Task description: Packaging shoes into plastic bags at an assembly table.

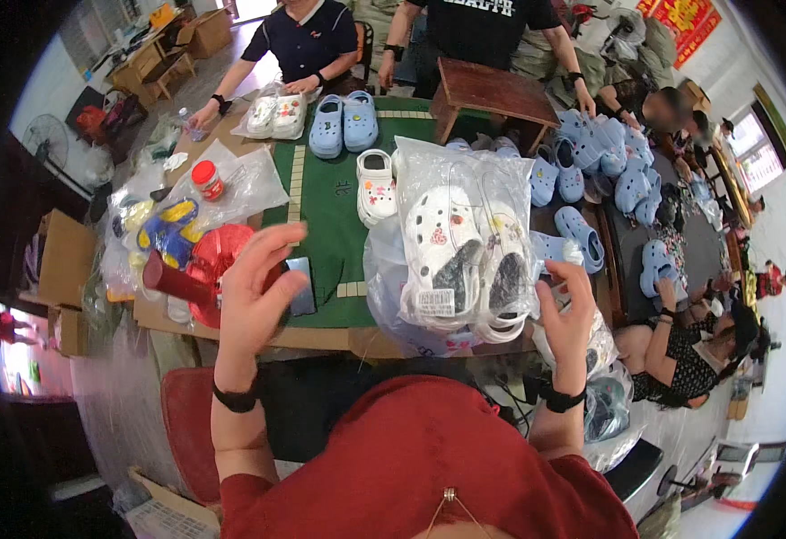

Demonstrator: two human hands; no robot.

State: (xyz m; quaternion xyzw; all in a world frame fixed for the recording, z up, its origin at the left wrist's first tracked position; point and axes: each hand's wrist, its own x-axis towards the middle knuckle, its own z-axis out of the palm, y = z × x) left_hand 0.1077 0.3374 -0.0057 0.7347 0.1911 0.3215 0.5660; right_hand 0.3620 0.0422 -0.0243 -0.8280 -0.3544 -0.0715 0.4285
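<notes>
The right hand (565, 316) pinches the lower edge of a clear plastic bag holding a pair of white perforated clogs (465, 256) at about one o'clock above the green felt table (326, 211) — the left hand (258, 292), fingers spread loosely, hovers at ten o'clock over a dark flat phone (301, 286) — touching nothing that I can tell

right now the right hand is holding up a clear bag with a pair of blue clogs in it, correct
Not quite. The clogs in the clear bag are white, not blue, as the head view shows. The right hand does hold that bag up.
</notes>
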